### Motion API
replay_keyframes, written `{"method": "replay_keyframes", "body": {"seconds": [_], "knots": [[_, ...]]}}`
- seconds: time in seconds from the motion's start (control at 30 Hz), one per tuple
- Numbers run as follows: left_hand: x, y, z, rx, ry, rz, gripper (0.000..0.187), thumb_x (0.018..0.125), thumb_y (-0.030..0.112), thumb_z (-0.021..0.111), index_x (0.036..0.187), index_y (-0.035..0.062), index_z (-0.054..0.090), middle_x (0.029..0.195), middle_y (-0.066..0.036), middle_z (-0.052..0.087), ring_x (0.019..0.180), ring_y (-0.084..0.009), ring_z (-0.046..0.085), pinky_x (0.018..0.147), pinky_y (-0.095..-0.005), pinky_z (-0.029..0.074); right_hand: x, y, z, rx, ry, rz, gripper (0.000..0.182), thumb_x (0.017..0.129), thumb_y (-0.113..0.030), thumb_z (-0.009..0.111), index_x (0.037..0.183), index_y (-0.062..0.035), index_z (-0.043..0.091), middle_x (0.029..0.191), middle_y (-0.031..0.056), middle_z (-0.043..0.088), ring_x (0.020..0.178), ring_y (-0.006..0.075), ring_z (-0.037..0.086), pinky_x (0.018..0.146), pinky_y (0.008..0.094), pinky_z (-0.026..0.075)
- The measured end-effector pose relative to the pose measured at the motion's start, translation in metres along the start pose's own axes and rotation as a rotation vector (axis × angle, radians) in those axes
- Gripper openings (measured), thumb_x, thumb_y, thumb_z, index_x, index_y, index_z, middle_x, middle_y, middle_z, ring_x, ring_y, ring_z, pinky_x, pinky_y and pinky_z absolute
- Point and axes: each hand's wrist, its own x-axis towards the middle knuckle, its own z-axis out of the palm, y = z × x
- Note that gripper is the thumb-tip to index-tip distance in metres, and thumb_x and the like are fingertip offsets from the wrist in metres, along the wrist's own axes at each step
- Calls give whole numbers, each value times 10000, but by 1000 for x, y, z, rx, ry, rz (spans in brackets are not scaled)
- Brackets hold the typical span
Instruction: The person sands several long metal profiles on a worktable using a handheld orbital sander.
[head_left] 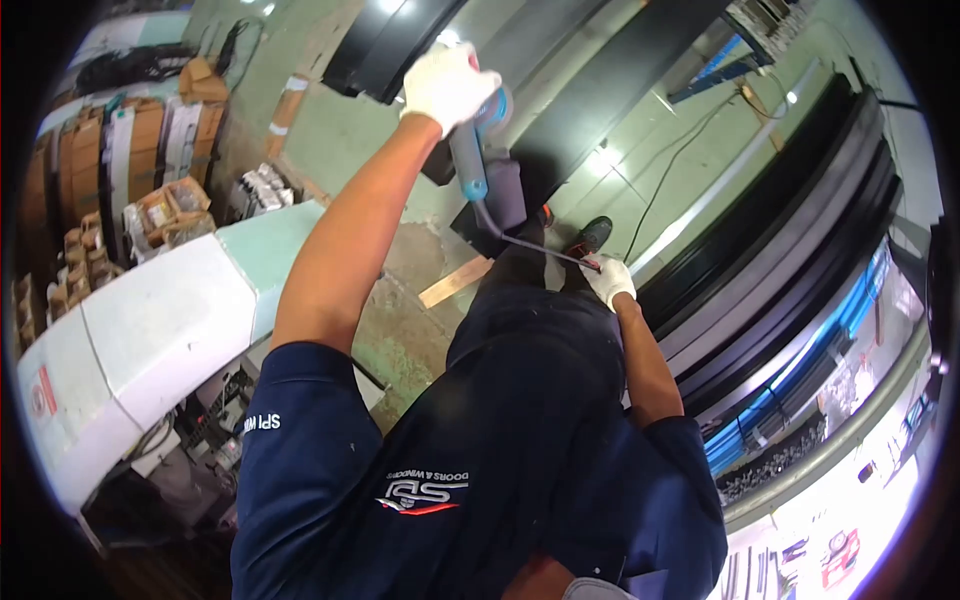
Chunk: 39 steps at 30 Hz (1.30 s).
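My left hand (450, 88), in a white glove, is closed on the head end of a blue and grey corded power tool that looks like an angle grinder (468, 165). The tool hangs with its tail end toward me, and its working end is partly hidden by the glove. From the tail a dark power cord (540, 246) runs across to my right hand (609, 281), also gloved, whose fingers are wrapped round it near my thigh. Under and beyond the tool lies a long, wide black profile (610, 85).
Long black profiles (790, 215) are stacked at the right, with blue-wrapped lengths (800, 375) beside them. A white and green machine (170, 310) stands at the left, near cardboard boxes (165, 210). A wood strip (455, 281) lies by my feet; a thin cable (672, 160) crosses the floor.
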Motion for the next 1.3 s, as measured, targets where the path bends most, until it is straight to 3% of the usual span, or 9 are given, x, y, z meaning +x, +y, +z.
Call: {"method": "replay_keyframes", "body": {"seconds": [0.17,0.2,0.4,0.47,0.53,0.67,0.87,1.07,1.3], "knots": [[108,62,-5,-30,-80,33,537,868,558,752,1125,90,806,1144,-184,825,1118,-375,776,986,-489,596,-17,12,1,158,299,80,346,1031,-394,750,1184,-104,859,1137,237,800,1131,451,749,1008,481,584],[106,83,-23,-149,15,30,471,848,448,762,1096,55,839,1170,-256,818,1146,-428,783,1015,-506,616,-17,12,1,173,344,130,349,1031,-398,750,1178,-102,862,1125,240,798,1121,453,750,1003,480,586],[139,80,-21,-130,1,130,479,841,461,769,1078,51,841,1187,-237,819,1154,-427,777,1012,-499,614,-21,-10,-7,289,473,195,353,1033,-385,755,1187,-88,866,1122,244,797,1130,444,759,992,464,595],[127,61,-21,-104,16,135,470,861,446,744,1068,38,852,1158,-242,823,1130,-433,783,999,-503,618,-23,-19,-7,258,396,160,311,1023,-331,771,1202,-93,862,1183,222,811,1171,422,763,1035,448,589],[118,30,-18,-41,-91,110,552,868,570,752,1105,73,792,1145,-201,815,1114,-394,771,986,-500,592,-20,-15,2,258,346,89,298,1023,-319,771,1196,-95,864,1202,215,811,1184,418,758,1046,447,585],[45,-24,-23,-37,-94,-4,485,859,502,779,1132,101,795,1183,-222,777,1127,-406,765,1020,-500,597,-14,-6,10,281,231,47,317,1001,-320,794,1213,-91,854,1226,202,807,1201,425,747,1053,446,580],[-70,-94,-8,-48,-25,-280,423,848,469,830,1014,92,734,1138,-224,731,1090,-437,741,983,-513,592,14,12,1,125,4,-33,305,968,-329,791,1175,-118,867,1192,189,819,1175,426,753,1021,479,594],[-65,-48,1,-71,17,-190,374,856,462,817,960,109,751,1039,-202,708,1029,-433,729,934,-526,586,30,16,-7,80,-49,12,296,963,-357,754,1141,-154,878,1141,198,822,1140,429,761,1003,500,599],[74,49,-4,-14,2,8,443,878,503,797,1014,82,778,1158,-215,756,1090,-413,761,1001,-492,603,4,22,-15,324,160,147,312,987,-352,778,1192,-134,865,1077,199,832,1053,388,802,940,453,609]]}}
